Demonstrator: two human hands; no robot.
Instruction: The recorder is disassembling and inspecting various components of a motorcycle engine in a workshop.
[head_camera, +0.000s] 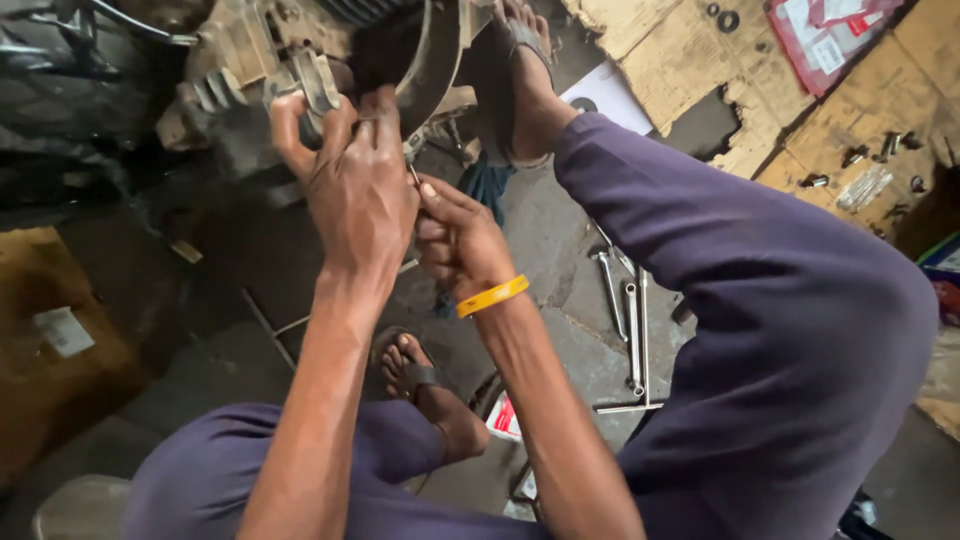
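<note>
Head view, looking down between the knees of a seated person in purple trousers. Upper centre of the frame: the left hand (355, 185) is raised against a grimy engine casing (260, 60), its fingers curled over the edge of the metal housing in a closed grip on the part. Just to its right and touching it, the right hand (462, 245), wearing a yellow wristband (492, 296), pinches a thin metal tool (413, 176) between thumb and fingers; only a short length of the tool shows, and its tip is hidden behind the left hand. The casing occupies the upper left of the frame, resting on the dark, oil-stained floor (230, 300). One sandalled foot (525, 80) is braced beside the casing at top centre; the other foot (420, 385) lies on the floor at lower centre. Right of centre, several spanners (632, 335) lie together on the floor. In the upper right, torn cardboard (850, 110) carries scattered bolts (880, 150) and a red-and-white packet (825, 40).
</note>
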